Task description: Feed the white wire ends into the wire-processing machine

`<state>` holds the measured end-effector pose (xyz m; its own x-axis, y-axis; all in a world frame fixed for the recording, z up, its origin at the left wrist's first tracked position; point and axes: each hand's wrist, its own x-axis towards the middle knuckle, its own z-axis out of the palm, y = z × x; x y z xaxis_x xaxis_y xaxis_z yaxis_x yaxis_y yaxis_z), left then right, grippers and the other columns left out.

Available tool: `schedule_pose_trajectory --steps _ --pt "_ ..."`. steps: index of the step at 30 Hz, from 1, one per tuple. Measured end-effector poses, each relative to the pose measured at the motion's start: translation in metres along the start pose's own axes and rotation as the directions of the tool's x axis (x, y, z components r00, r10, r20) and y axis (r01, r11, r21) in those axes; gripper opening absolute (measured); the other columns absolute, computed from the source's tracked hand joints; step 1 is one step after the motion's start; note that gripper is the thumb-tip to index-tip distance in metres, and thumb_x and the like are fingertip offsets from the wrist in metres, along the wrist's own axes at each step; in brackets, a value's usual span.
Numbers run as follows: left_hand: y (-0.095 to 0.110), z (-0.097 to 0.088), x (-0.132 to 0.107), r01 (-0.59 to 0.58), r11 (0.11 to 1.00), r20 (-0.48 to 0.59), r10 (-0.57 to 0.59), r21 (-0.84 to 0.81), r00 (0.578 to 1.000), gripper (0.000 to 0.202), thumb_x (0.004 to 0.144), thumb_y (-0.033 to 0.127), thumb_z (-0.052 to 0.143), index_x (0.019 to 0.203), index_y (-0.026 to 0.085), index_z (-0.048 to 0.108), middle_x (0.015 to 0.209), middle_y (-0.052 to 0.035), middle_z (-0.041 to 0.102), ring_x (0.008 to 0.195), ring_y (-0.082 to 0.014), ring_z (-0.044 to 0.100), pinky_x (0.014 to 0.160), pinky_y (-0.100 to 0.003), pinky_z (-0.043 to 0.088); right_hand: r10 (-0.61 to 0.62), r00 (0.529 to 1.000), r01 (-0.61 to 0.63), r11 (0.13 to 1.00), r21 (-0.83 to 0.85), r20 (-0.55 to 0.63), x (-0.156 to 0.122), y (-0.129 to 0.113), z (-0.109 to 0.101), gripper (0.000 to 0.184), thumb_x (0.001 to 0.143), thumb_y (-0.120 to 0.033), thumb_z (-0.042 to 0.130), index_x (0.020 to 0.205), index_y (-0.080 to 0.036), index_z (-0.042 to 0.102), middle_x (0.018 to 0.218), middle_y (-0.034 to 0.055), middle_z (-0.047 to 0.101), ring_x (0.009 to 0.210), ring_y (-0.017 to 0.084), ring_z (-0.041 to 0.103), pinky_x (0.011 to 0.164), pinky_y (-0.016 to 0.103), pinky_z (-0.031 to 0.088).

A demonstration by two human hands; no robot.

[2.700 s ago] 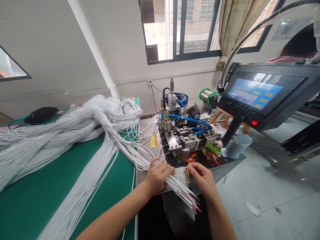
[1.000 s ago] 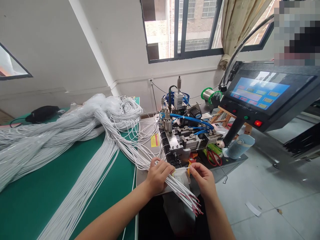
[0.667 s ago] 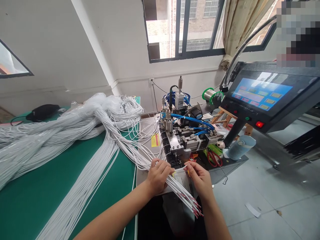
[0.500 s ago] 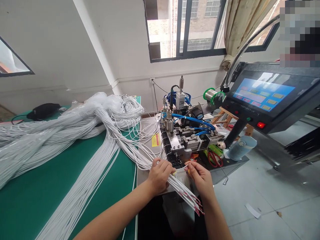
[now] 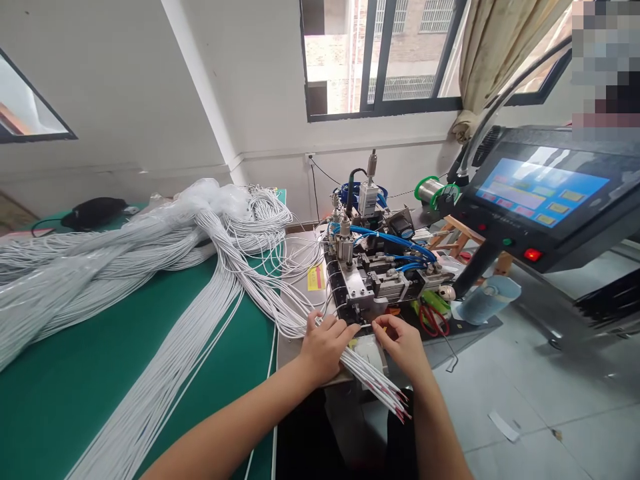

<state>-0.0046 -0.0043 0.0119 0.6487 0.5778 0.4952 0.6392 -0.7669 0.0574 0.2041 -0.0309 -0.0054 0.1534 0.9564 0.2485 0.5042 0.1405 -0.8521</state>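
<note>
My left hand [image 5: 325,343] is closed round a bundle of white wires [image 5: 373,380] whose red-tipped ends fan out past the bench edge toward my lap. My right hand [image 5: 403,343] pinches a single white wire between thumb and fingers and holds it at the front of a small metal machine [image 5: 370,280] with blue air hoses. Both hands almost touch, just in front of the machine's slot. The wire's tip is hidden by my fingers.
Large heaps of white wires [image 5: 125,260] lie across the green mat [image 5: 60,387] on the left. A touch-screen control panel [image 5: 540,193] stands at right, with red scissors [image 5: 430,317], a solder spool [image 5: 433,190] and a blue cup [image 5: 487,300] near it. Another person is partly seen top right.
My right hand has moved up and left with the single wire, from beside the bundle to the machine's front. The left hand has kept its grip on the bundle.
</note>
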Motion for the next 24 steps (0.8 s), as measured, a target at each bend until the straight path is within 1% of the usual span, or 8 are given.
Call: schedule_pose_trajectory --steps 3,7,9,11,14,16,21,24 --pt "0.001 -0.001 0.001 0.015 1.000 0.009 -0.015 0.018 1.000 0.047 0.072 0.015 0.055 0.117 0.026 0.056 0.087 -0.0015 0.064 0.087 -0.0217 0.055 0.092 -0.043 0.021 -0.044 0.998 0.043 0.999 0.026 0.048 0.006 0.004 0.001 0.028 0.086 -0.042 0.056 0.077 -0.018 0.065 0.069 0.0021 0.063 0.061 0.017 0.053 0.059 0.027 0.040" --pt "0.004 -0.002 0.003 0.061 0.998 0.045 -0.062 0.028 0.997 0.053 0.068 0.011 0.056 0.118 0.027 0.055 0.089 -0.0029 0.064 0.090 -0.0240 0.054 0.093 -0.046 0.022 -0.038 0.997 0.027 0.985 0.173 0.066 0.016 0.008 0.009 0.027 0.083 -0.043 0.058 0.071 -0.019 0.061 0.065 -0.0009 0.056 0.062 0.017 0.049 0.059 0.026 0.038" --pt "0.004 -0.002 0.004 0.070 0.997 0.074 -0.072 0.029 0.995 0.056 0.066 0.010 0.057 0.120 0.028 0.054 0.090 -0.0030 0.063 0.090 -0.0245 0.054 0.094 -0.048 0.022 -0.013 0.997 -0.008 0.966 0.260 0.079 0.020 0.011 0.014 0.028 0.081 -0.043 0.059 0.067 -0.019 0.056 0.062 -0.0024 0.050 0.061 0.015 0.046 0.058 0.025 0.037" --pt "0.005 -0.003 0.006 0.068 0.997 0.109 -0.071 0.033 0.992 0.059 0.066 0.009 0.058 0.122 0.028 0.053 0.091 -0.0033 0.063 0.091 -0.0247 0.053 0.095 -0.050 0.022 0.037 0.992 -0.077 0.933 0.352 0.119 0.022 0.015 0.019 0.029 0.079 -0.042 0.060 0.064 -0.019 0.053 0.060 -0.0037 0.046 0.059 0.014 0.042 0.056 0.024 0.035" --pt "0.004 -0.003 0.008 0.053 0.997 0.161 -0.061 0.053 0.985 0.063 0.068 0.009 0.059 0.127 0.031 0.051 0.094 -0.0041 0.062 0.093 -0.0252 0.052 0.096 -0.052 0.022 0.125 0.973 -0.205 0.859 0.470 0.196 0.023 0.021 0.023 0.027 0.075 -0.040 0.062 0.062 -0.019 0.052 0.056 -0.0056 0.041 0.054 0.012 0.036 0.051 0.023 0.030" --pt "0.005 -0.004 0.010 0.039 0.997 0.192 -0.052 0.069 0.980 0.064 0.070 0.010 0.059 0.130 0.032 0.049 0.094 -0.0045 0.061 0.093 -0.0254 0.052 0.097 -0.053 0.022 0.160 0.961 -0.255 0.823 0.508 0.224 0.023 0.024 0.025 0.026 0.074 -0.038 0.062 0.061 -0.018 0.051 0.054 -0.0068 0.038 0.050 0.010 0.033 0.049 0.022 0.026" --pt "0.006 -0.007 0.016 0.018 0.995 0.249 -0.042 0.098 0.967 0.066 0.071 0.010 0.060 0.131 0.034 0.047 0.095 -0.0048 0.061 0.093 -0.0255 0.053 0.097 -0.054 0.025 0.201 0.953 -0.297 0.780 0.551 0.229 0.024 0.025 0.030 0.027 0.072 -0.039 0.061 0.059 -0.018 0.050 0.051 -0.0077 0.037 0.045 0.009 0.030 0.046 0.022 0.023" --pt "0.005 -0.005 0.015 0.015 0.995 0.240 -0.039 0.100 0.970 0.066 0.071 0.010 0.060 0.132 0.034 0.047 0.094 -0.0050 0.061 0.094 -0.0257 0.054 0.097 -0.052 0.027 0.217 0.951 -0.305 0.767 0.565 0.219 0.023 0.024 0.031 0.031 0.070 -0.043 0.064 0.057 -0.019 0.049 0.050 -0.0080 0.037 0.044 0.008 0.029 0.045 0.021 0.023"
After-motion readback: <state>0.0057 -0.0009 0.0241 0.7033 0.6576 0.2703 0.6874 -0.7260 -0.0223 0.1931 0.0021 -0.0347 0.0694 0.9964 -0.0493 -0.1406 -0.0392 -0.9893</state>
